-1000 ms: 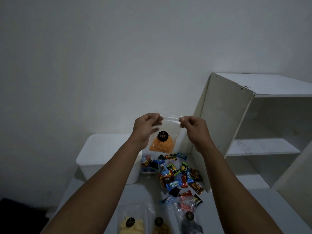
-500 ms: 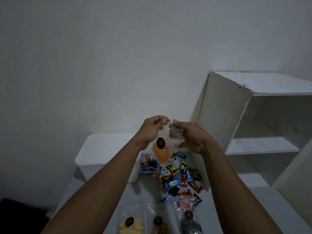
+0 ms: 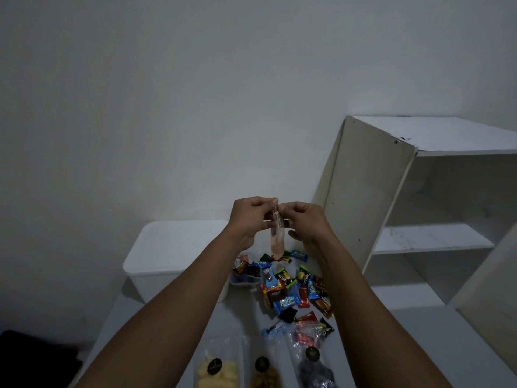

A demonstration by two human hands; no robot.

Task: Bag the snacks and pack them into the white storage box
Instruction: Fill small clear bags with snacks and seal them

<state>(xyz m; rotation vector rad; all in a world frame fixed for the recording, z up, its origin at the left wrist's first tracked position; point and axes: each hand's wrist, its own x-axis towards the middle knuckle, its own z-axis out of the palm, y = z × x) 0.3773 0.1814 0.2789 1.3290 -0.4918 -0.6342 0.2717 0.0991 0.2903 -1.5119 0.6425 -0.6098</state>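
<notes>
Both hands meet in the middle of the frame, held up in the air above the table (image 3: 240,315). The left hand (image 3: 250,218) and the right hand (image 3: 306,224) each pinch the top edge of a small clear bag (image 3: 277,233), fingertips pressed together on the plastic, the two grips almost touching. The bag hangs straight down from that pinch, its long axis upright, turned edge-on to the camera so it shows as a narrow strip with orange snack at the bottom. Neither hand is clearly nearer; they share the bag evenly. The white storage box (image 3: 173,253) sits at centre left, below and left of the grip, on the left hand's side, and its top looks closed or covered from here, though that is hard to tell. So, as a judgement, the bag would have to travel down and leftward to reach it, and the left hand has the shorter way. Counting: one bag in the hands, one white box, and three more filled bags along the bottom edge, a yellow one (image 3: 216,371), a brown one (image 3: 263,373) and a dark one (image 3: 313,368). A loose pile of wrapped candies (image 3: 291,289) lies below the hands, too many and too overlapped to count exactly. A white shelf unit (image 3: 419,208) stands at the right.
</notes>
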